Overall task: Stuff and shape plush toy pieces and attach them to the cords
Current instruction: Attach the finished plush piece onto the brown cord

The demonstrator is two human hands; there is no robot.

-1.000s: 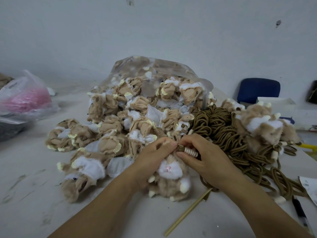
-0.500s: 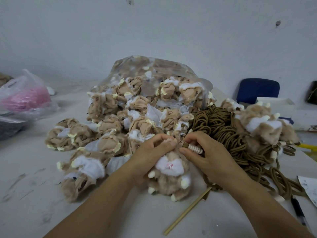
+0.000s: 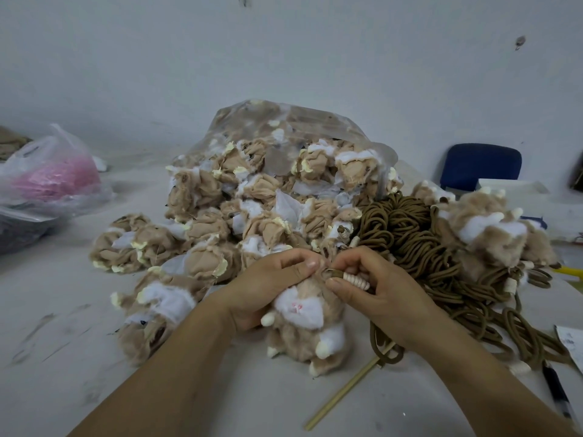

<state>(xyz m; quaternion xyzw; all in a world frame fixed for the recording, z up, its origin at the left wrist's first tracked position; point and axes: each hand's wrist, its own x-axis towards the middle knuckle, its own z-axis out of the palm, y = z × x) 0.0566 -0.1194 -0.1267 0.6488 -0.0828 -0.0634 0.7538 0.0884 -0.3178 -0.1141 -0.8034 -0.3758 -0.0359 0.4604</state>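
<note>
One stuffed plush toy [image 3: 307, 329] stands on the scuffed pale table [image 3: 63, 357], before a heap of limp pieces [image 3: 236, 222] too many to count; one tangle of brown cords [image 3: 407, 234] lies right; one stick [image 3: 344, 395], one pen [image 3: 556, 392]; white wall, one blue chair [image 3: 479, 165] behind; left hand [image 3: 265, 294] grips the toy's top; right hand [image 3: 375, 294] pinches a ribbed cord end [image 3: 356, 280], seemingly against it.

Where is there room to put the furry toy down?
Near left: bare table, bordered by the plush heap, the pink bag and the left forearm. A smaller gap lies between the arms, beside the stick. Crowded: the heap in the middle, cords on the right.
</note>
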